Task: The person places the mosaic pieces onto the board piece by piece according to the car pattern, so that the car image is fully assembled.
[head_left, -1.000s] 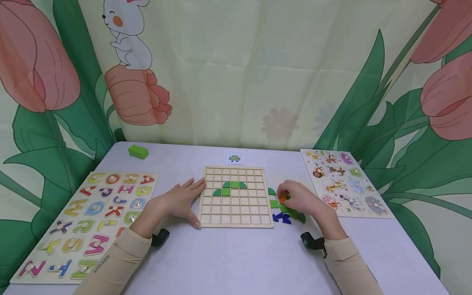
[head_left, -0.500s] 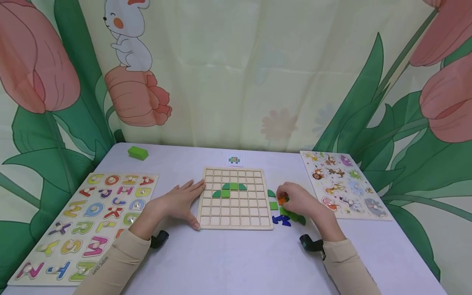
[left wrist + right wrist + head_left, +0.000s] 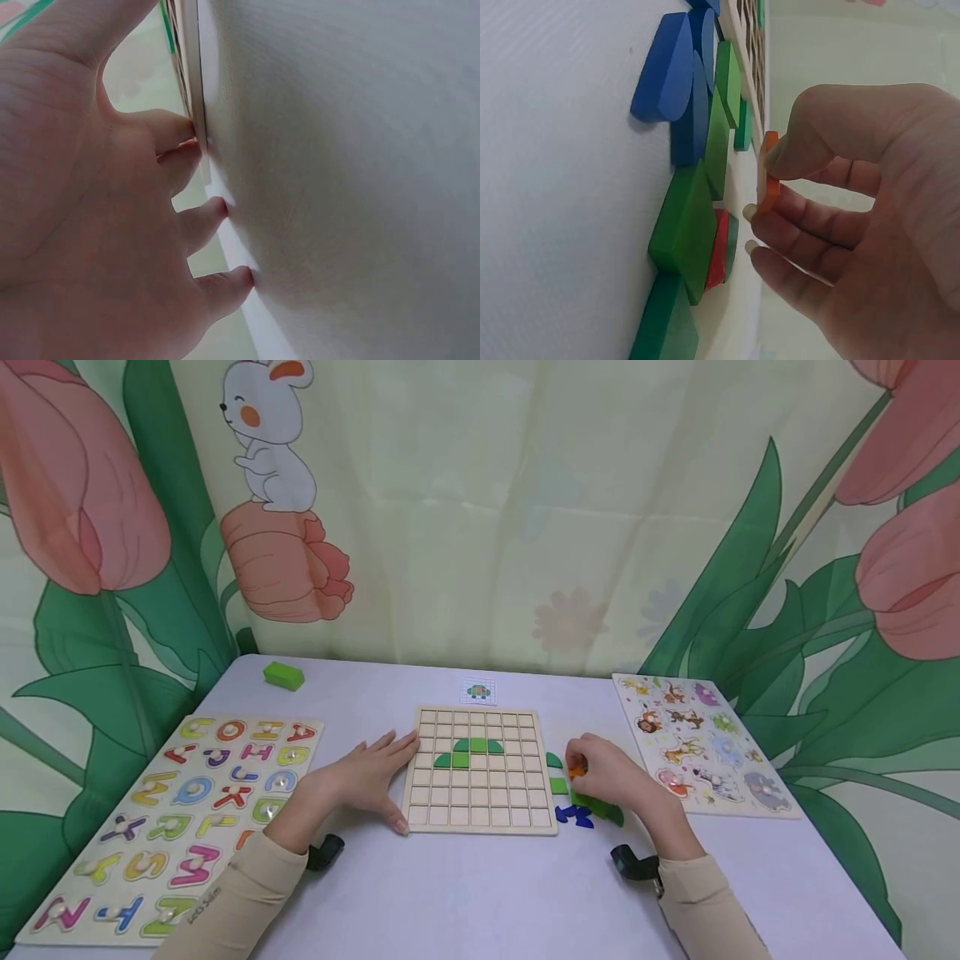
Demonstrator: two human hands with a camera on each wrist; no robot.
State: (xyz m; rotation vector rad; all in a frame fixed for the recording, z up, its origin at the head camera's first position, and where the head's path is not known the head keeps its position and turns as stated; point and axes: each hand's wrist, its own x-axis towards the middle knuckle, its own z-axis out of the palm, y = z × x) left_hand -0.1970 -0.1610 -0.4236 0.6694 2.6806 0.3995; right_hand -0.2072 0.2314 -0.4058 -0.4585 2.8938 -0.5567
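Note:
My left hand (image 3: 360, 781) lies with fingers spread against the left edge of a wooden grid board (image 3: 487, 817), its thumb by the near left corner. Green squares (image 3: 461, 760) and dark green rounded pieces (image 3: 495, 747) sit in the upper middle cells of that board. To the board's right, my right hand (image 3: 611, 770) pinches a small orange block (image 3: 769, 176) between thumb and fingers. It is held just above loose pieces: blue ones (image 3: 664, 71), green ones (image 3: 684, 221) and a red one (image 3: 718, 255). The right hand hides part of this pile in the head view.
A small pattern card (image 3: 478, 691) lies beyond the grid board. On the left is a letter puzzle board (image 3: 153, 885), partly under the left forearm. An animal puzzle board (image 3: 716, 752) is at the right. A green block (image 3: 283, 676) stands at the back left.
The head view has tilted up slightly, so the table sits lower in it. Both hands stay in nearly the same places, the right one with the orange block between its fingers.

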